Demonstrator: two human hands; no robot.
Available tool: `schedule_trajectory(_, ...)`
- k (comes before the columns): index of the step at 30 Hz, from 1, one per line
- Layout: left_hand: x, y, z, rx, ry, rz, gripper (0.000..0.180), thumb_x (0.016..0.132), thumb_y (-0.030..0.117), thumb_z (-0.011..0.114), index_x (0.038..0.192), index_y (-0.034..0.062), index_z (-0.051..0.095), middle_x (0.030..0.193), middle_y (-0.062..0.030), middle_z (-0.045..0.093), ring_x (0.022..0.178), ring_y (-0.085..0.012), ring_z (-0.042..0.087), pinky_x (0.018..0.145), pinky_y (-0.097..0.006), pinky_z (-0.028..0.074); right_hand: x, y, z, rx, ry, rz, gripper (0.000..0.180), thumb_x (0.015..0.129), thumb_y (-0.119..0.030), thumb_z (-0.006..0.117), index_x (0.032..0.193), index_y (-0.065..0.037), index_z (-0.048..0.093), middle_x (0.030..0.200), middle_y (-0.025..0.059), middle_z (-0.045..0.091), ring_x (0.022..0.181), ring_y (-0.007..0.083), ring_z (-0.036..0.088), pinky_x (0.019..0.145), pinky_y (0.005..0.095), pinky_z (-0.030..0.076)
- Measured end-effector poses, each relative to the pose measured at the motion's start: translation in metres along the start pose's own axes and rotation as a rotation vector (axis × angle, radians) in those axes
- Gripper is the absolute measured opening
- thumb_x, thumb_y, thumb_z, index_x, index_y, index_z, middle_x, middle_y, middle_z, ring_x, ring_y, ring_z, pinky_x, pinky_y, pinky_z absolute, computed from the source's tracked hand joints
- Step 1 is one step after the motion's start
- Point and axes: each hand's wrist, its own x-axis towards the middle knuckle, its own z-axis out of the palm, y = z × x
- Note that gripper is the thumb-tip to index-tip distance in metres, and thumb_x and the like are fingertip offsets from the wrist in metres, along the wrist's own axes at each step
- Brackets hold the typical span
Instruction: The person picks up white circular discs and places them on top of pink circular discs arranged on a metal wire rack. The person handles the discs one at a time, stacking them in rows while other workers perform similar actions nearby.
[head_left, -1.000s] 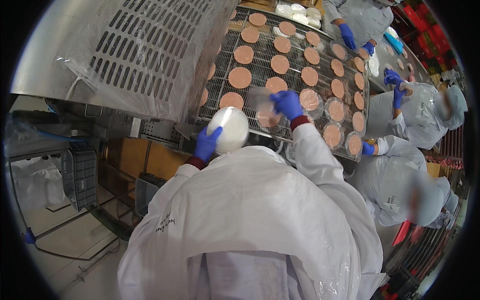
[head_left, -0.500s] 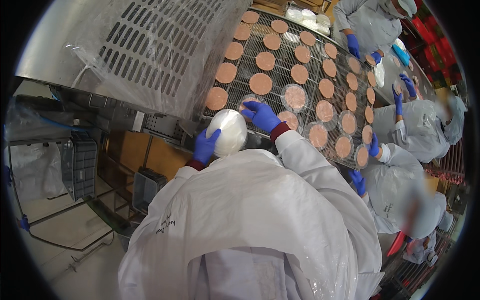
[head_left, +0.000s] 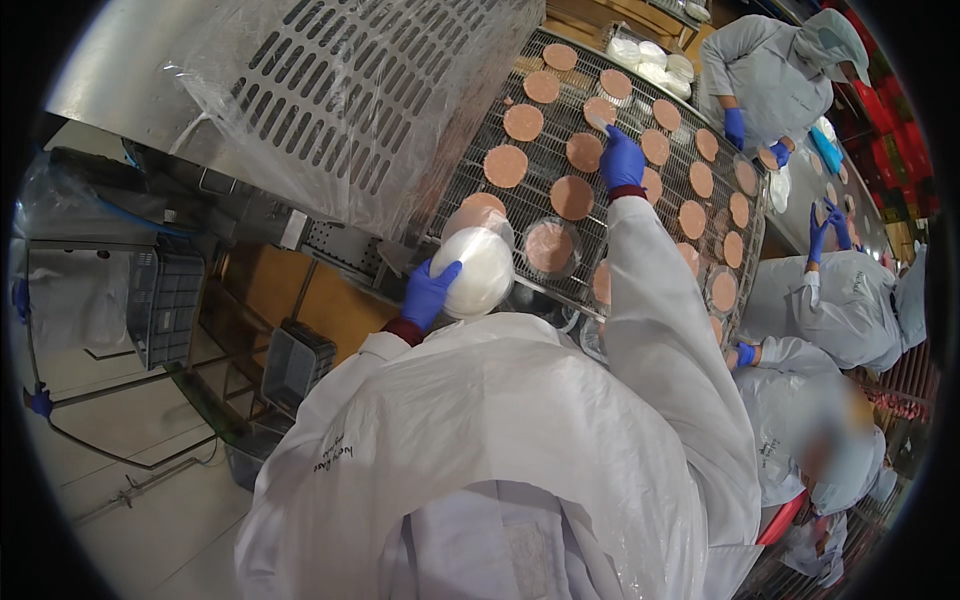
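Note:
My left hand (head_left: 432, 292) is closed on the edge of a thick stack of round white, translucent film discs (head_left: 474, 272), held at the conveyor's near edge. Over the wire-mesh conveyor my right hand (head_left: 622, 160) is stretched forward. Its fingers look pinched at the edge of a pale film disc (head_left: 602, 122), only partly visible, against a round pink meat patty (head_left: 598, 108). Rows of similar patties lie on the mesh around it. Clear film covers the patty (head_left: 549, 246) right of the stack, and another patty (head_left: 484, 204) is partly hidden behind the stack.
A slotted metal cover (head_left: 330, 90) draped in clear plastic stands left of the conveyor. Grey crates (head_left: 165, 305) are at lower left. White film stacks (head_left: 652, 62) sit beyond the belt. Co-workers in white coats and blue gloves (head_left: 735, 128) stand along the far and right sides.
My right hand has moved from beside the stack, forward and right to a farther patty. The stack stays in my left hand. The view has shifted, and patties sit in different places.

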Motion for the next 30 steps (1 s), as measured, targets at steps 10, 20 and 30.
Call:
schedule_trajectory(10, 0.005, -0.003, 0.002, -0.013, -0.011, -0.055, 0.037, 0.085, 0.020, 0.068, 0.113, -0.0032, 0.059, 0.099, -0.0087, 0.065, 0.084, -0.0152, 0.061, 0.076, -0.029, 0.050, -0.150, 0.015, 0.034, -0.225, -0.078, -0.298, 0.031, 0.086, -0.022, 0.050, 0.114, -0.009, 0.055, 0.109, 0.0172, 0.060, 0.106, 0.0270, 0.058, 0.080, 0.0390, 0.050)
schedule_trajectory(20, -0.006, 0.015, 0.013, -0.006, -0.013, -0.038, 0.036, 0.084, 0.018, 0.069, 0.112, -0.0029, 0.060, 0.099, -0.0088, 0.065, 0.083, -0.0155, 0.061, 0.076, -0.029, 0.050, 0.014, -0.041, 0.026, 0.170, -0.062, -0.011, 0.032, 0.088, -0.012, 0.045, 0.117, -0.007, 0.058, 0.104, 0.0238, 0.062, 0.095, 0.0354, 0.062, 0.082, 0.0432, 0.049)
schedule_trajectory(30, 0.000, -0.014, -0.008, -0.070, 0.025, -0.049, 0.033, 0.084, 0.018, 0.069, 0.110, -0.0019, 0.061, 0.098, -0.0084, 0.066, 0.083, -0.0143, 0.061, 0.077, -0.029, 0.049, -0.141, -0.020, 0.013, 0.150, -0.105, -0.190, 0.030, 0.080, -0.014, 0.057, 0.109, -0.005, 0.060, 0.108, 0.0174, 0.062, 0.109, 0.0341, 0.054, 0.092, 0.0408, 0.045)
